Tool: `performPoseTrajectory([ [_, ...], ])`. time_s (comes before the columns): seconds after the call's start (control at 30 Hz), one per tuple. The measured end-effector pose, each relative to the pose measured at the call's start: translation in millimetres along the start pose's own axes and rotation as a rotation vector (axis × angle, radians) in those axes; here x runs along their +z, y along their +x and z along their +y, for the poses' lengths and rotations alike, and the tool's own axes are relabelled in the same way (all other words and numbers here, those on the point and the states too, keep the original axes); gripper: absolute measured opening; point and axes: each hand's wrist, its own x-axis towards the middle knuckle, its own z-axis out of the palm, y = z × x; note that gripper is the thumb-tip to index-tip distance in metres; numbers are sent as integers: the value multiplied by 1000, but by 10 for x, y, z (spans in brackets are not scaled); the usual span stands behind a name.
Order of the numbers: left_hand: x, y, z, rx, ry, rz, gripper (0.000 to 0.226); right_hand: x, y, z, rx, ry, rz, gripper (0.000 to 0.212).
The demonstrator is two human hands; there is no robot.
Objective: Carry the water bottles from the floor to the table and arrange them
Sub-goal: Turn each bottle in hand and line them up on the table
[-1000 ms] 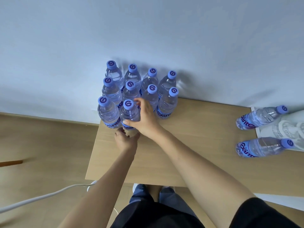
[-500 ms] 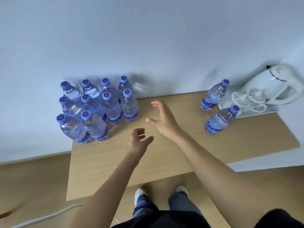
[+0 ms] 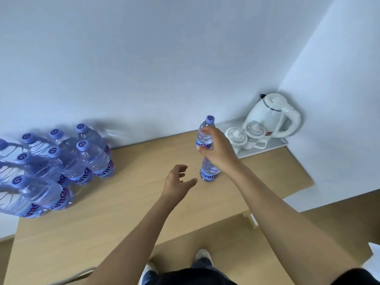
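**Right hand takes a stray bottle on the desk**

Pale blue-white walls meet in a corner above a light wooden desk (image 3: 127, 210). At its left end stands a tight cluster of clear plastic water bottles with purple caps and blue labels (image 3: 61, 165), all upright. Well apart from them, towards the right, the right hand (image 3: 218, 151) curls round the middle of one more such bottle (image 3: 206, 132). A second loose bottle (image 3: 208, 171) stands just below that hand, partly hidden by it. The left hand (image 3: 176, 182) hovers beside this lower bottle, fingers loosely spread, holding nothing. In the corner sits a white electric kettle (image 3: 271, 116) on a white tray (image 3: 273, 144) with two patterned lidded cups (image 3: 244, 134).

The step appears to be gathering the strays; next, the left hand would need to close on the lower bottle, then both go to the cluster.
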Motion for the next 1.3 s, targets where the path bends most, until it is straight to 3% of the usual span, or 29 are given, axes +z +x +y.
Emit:
performPoseTrajectory([
  [0.17,363,115,117,-25,1,45,48,-262,137,351,33,37,-91,52],
  [0.33,521,115,101,-82,-8,97,50,-265,169,697,221,178,-255,62],
  [0.57,503,150,52,-85,118,75,54,-149,180,916,309,262,-375,41],
  [0.73,465,196,11,-57,183,44,58,-57,144,823,228,213,-243,25],
  [1.03,365,181,90,47,208,28,95,-331,219,215,87,116,-217,33],
  [1.2,256,132,353,274,38,97,88,-594,291,-420,-14,70,-169,32],
  [1.3,195,77,556,371,-68,183,92,-729,294,-808,-58,20,-114,43],
])
